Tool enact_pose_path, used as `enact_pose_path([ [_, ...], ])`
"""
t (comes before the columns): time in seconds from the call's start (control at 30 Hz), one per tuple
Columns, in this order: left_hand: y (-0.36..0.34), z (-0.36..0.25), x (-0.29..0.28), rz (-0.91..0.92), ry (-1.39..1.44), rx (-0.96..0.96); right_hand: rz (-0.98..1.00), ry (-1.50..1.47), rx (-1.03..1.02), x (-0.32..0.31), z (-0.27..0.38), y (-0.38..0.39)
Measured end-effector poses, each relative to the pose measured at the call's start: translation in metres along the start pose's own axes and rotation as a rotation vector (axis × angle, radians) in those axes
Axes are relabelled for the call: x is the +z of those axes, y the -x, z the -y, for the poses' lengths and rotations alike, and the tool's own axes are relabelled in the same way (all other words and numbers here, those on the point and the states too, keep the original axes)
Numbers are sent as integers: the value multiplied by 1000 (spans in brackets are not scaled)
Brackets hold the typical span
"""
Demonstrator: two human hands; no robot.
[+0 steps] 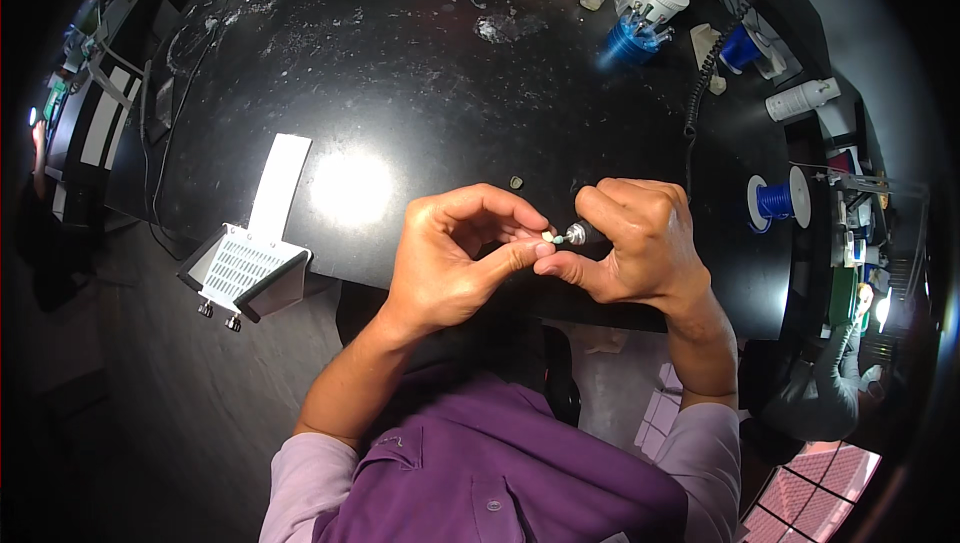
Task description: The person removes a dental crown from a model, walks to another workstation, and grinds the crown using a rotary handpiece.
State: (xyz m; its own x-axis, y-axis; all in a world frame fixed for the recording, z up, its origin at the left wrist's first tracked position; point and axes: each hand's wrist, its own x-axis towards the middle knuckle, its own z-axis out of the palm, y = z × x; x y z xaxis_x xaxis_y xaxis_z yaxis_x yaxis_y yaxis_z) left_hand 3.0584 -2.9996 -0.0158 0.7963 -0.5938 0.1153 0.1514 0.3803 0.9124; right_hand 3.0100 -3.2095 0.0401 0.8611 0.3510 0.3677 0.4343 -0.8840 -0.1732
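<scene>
Above the near edge of the black bench [400, 73], my two hands meet. My left hand [435, 253] pinches a small pale piece [547, 236] between thumb and fingertips; its kind is too small to make out. My right hand [645, 243] is wrapped around a rotary handpiece [577, 233] with a silver nose. A small green grinding tip [561, 239] sticks out of that nose toward the pale piece, touching or nearly so. The handpiece's body is mostly hidden in my fingers. Just beyond my hands, a small dark-rimmed piece [516, 183] lies on the bench.
A white slotted dust-suction hood [245, 263] sits at the bench's left front edge. A black coiled cord [693, 103] runs down the right side. Blue wire spools [778, 199], a blue bur holder [630, 41] and a white bottle [800, 100] stand right. Another person [825, 393] sits far right.
</scene>
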Motion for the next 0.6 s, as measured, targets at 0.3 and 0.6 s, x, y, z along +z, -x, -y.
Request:
enact_pose_path([
  [0.3, -2, 2, 0, 8, 38, 37, -32, 16, 0, -1, -1, 0],
  [0.6, -2, 2, 0, 19, 37, 63, -21, 2, 13, -1, 1, 0],
])
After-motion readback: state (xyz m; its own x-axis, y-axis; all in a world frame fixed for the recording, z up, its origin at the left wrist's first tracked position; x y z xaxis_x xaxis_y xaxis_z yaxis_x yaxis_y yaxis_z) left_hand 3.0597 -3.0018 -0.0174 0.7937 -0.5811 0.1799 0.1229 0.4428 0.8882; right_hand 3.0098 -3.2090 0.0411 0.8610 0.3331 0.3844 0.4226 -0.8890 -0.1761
